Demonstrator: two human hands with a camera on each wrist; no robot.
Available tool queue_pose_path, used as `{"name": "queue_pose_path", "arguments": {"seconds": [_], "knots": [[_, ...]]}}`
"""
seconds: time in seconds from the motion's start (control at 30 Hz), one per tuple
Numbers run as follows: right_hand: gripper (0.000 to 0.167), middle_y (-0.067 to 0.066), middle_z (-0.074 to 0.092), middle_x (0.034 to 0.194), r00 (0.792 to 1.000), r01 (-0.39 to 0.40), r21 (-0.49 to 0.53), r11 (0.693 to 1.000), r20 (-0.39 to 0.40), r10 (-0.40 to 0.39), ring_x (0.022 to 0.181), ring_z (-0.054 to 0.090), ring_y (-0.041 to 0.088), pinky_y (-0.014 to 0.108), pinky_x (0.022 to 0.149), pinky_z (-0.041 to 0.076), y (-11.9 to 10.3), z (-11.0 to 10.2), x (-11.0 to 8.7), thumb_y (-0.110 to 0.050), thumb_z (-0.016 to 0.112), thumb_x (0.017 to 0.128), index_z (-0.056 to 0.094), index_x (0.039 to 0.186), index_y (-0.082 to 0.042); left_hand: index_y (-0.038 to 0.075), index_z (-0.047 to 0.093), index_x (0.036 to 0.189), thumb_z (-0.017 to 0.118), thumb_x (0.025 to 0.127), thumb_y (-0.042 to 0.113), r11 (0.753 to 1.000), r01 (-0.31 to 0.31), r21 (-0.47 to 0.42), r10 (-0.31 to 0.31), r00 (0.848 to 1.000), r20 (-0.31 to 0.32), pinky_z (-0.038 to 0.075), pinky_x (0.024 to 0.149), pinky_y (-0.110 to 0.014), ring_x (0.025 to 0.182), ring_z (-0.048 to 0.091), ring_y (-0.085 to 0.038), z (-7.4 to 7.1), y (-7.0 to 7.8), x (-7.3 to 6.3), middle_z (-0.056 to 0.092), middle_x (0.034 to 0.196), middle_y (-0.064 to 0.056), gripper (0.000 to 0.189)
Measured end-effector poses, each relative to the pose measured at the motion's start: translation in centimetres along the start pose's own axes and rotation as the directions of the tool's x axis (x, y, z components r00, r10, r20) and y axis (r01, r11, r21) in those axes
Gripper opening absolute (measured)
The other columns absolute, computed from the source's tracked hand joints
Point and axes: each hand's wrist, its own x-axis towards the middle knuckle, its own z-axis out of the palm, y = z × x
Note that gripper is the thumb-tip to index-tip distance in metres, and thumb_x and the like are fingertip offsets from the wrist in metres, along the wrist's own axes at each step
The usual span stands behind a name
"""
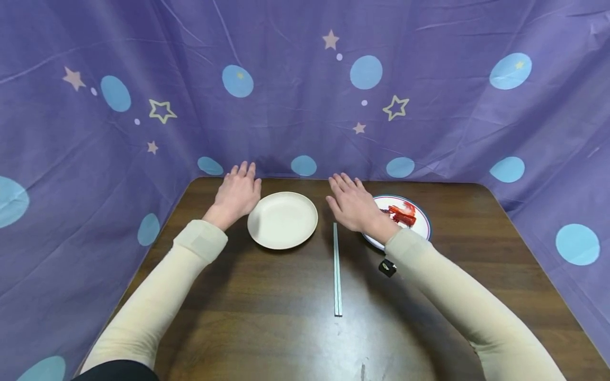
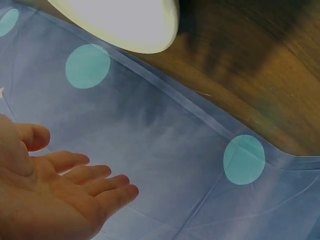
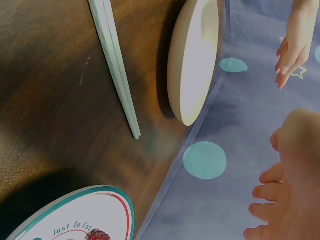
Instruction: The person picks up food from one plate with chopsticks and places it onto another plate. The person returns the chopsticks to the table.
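Both hands hover over the far part of the table with fingers extended and nothing held. The left hand (image 1: 236, 193) is beside the left rim of a cream plate (image 1: 283, 220); its palm and spread fingers show in the left wrist view. My right hand (image 1: 355, 204) partly covers a white plate (image 1: 422, 228) with a blue and red rim. Red and dark food pieces (image 1: 404, 214) lie on that plate, and printed lettering shows on it in the right wrist view. A pair of pale green chopsticks (image 1: 337, 275) lies lengthwise between the plates.
A small black object (image 1: 387, 268) appears at the right sleeve's cuff. The brown wooden table (image 1: 267, 328) meets a purple curtain (image 1: 295, 127) with stars and blue dots along its far edge and sides.
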Motion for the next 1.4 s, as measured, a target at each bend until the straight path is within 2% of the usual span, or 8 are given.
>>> {"name": "queue_pose_path", "arguments": {"seconds": [0.17, 0.37, 0.67, 0.83, 0.9, 0.97, 1.2, 1.4], "knots": [[0.063, 0.022, 0.032, 0.167, 1.000, 0.019, -0.012, 1.000, -0.007, -0.019, 0.156, 0.025, 0.037, 0.057, 0.131, 0.019, -0.3, 0.2, -0.4, -0.038, 0.036, 0.113, 0.035, 0.162, 0.002, -0.010, 0.028, 0.161, 0.032, 0.112, 0.028, 1.000, 0.015, -0.015, -0.015, 1.000, 0.010, 0.022, 0.128, -0.065, 0.150, 0.025, -0.055, 0.4, -0.4, -0.3, 0.027, 0.164, -0.035, 0.062], [0.062, 0.023, 0.035, 0.166, 0.999, 0.047, -0.011, 0.999, -0.008, -0.047, 0.156, 0.027, 0.038, 0.059, 0.129, 0.023, -0.7, 0.6, -0.9, -0.036, 0.037, 0.113, 0.037, 0.161, 0.003, -0.013, 0.030, 0.159, 0.033, 0.112, 0.027, 0.999, 0.020, -0.028, -0.020, 1.000, 0.005, 0.027, 0.125, -0.066, 0.146, 0.033, -0.057, 0.9, -0.8, -0.3, 0.035, 0.159, -0.037, 0.062], [0.061, 0.022, 0.035, 0.166, 0.998, 0.065, -0.002, 0.998, -0.002, -0.065, 0.155, 0.028, 0.039, 0.058, 0.130, 0.019, -0.9, 0.7, -2.1, -0.036, 0.039, 0.113, 0.038, 0.161, 0.003, -0.011, 0.028, 0.161, 0.033, 0.111, 0.027, 0.995, 0.073, -0.069, -0.071, 0.997, 0.033, 0.031, 0.123, -0.066, 0.139, 0.042, -0.057, 1.7, -1.5, -0.6, 0.045, 0.153, -0.034, 0.062], [0.061, 0.022, 0.036, 0.165, 0.996, 0.084, -0.001, 0.996, 0.015, -0.084, 0.154, 0.029, 0.040, 0.058, 0.130, 0.021, -1.1, 1.0, -2.7, -0.036, 0.039, 0.113, 0.039, 0.160, 0.002, -0.010, 0.035, 0.159, 0.038, 0.109, 0.025, 0.992, 0.078, -0.097, -0.074, 0.996, 0.043, 0.050, 0.105, -0.069, 0.126, 0.054, -0.058, 2.0, -1.9, -0.9, 0.052, 0.145, -0.037, 0.060], [0.060, 0.022, 0.037, 0.164, 0.995, 0.094, -0.004, 0.996, 0.018, -0.094, 0.154, 0.030, 0.041, 0.059, 0.130, 0.022, -1.2, 1.1, -3.0, -0.035, 0.039, 0.113, 0.040, 0.160, 0.003, -0.010, 0.038, 0.157, 0.040, 0.108, 0.023, 0.991, 0.083, -0.110, -0.078, 0.996, 0.051, 0.055, 0.097, -0.070, 0.121, 0.058, -0.059, 2.1, -2.1, -1.0, 0.053, 0.143, -0.038, 0.059], [0.059, 0.022, 0.039, 0.163, 0.994, 0.105, -0.014, 0.994, 0.017, -0.105, 0.153, 0.032, 0.041, 0.059, 0.129, 0.024, -1.3, 1.2, -3.2, -0.035, 0.040, 0.113, 0.041, 0.159, 0.003, -0.010, 0.040, 0.156, 0.041, 0.108, 0.022, 0.989, 0.088, -0.120, -0.080, 0.995, 0.063, 0.056, 0.096, -0.070, 0.120, 0.058, -0.059, 2.3, -2.3, -1.2, 0.053, 0.142, -0.039, 0.058], [0.058, 0.023, 0.046, 0.158, 0.991, 0.126, -0.034, 0.991, 0.041, -0.124, 0.147, 0.042, 0.042, 0.061, 0.127, 0.028, -1.5, 1.6, -4.1, -0.034, 0.040, 0.114, 0.044, 0.158, 0.003, -0.009, 0.042, 0.156, 0.041, 0.109, 0.023, 0.983, 0.109, -0.145, -0.094, 0.990, 0.107, 0.052, 0.103, -0.069, 0.126, 0.055, -0.058, 3.2, -2.7, -1.4, 0.050, 0.148, -0.036, 0.056], [0.057, 0.023, 0.047, 0.158, 0.988, 0.132, -0.027, 0.991, 0.078, -0.129, 0.145, 0.044, 0.043, 0.063, 0.126, 0.028, -1.7, 1.7, -4.7, -0.035, 0.040, 0.114, 0.044, 0.158, 0.001, -0.009, 0.046, 0.153, 0.043, 0.107, 0.020, 0.977, 0.125, -0.175, -0.100, 0.985, 0.141, 0.051, 0.105, -0.068, 0.127, 0.054, -0.057, 3.5, -2.9, -1.3, 0.051, 0.146, -0.036, 0.054]]}}
